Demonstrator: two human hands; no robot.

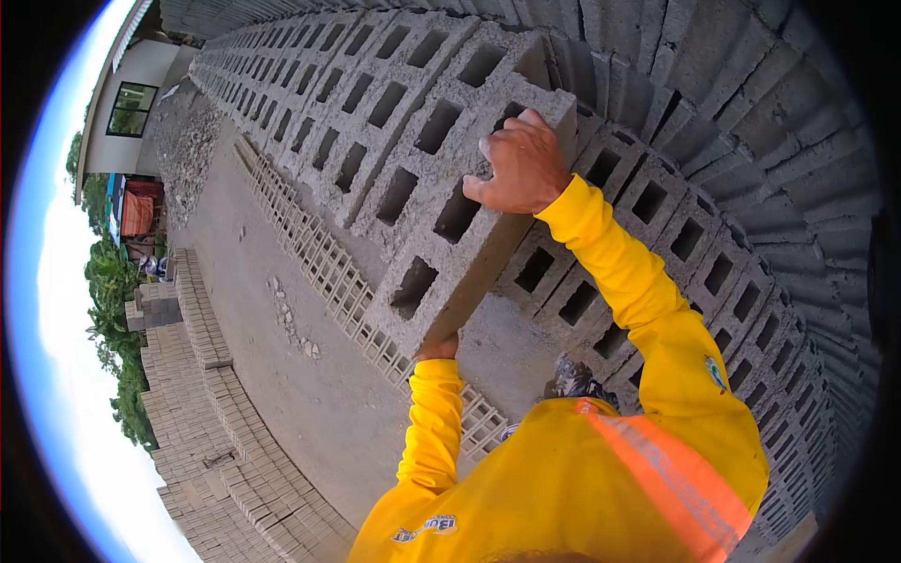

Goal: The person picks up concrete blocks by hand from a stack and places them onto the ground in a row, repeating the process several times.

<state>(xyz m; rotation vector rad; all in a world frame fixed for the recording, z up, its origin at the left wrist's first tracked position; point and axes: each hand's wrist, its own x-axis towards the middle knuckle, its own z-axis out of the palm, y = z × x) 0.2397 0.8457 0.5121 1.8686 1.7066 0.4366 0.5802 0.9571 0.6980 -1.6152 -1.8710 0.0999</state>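
A grey concrete hollow block (481,272) lies at the near end of a long row of similar blocks, its open cells facing up toward me. My right hand (521,167) is closed over its upper part, with the fingers curled at the edge of a cell and the thumb spread along the face. At the block's lower end, my left hand (439,348) presses against the underside. The left fingers are mostly hidden behind the block. Directly beyond it, another hollow block (418,159) stands close in the row.
More hollow blocks (671,202) line the right side, beside tall stacks (751,84). A ladder-like row of thin pieces (319,272) lies along the concrete ground (253,310). Stacked blocks (216,413) stand at left, and a building (141,84) lies beyond.
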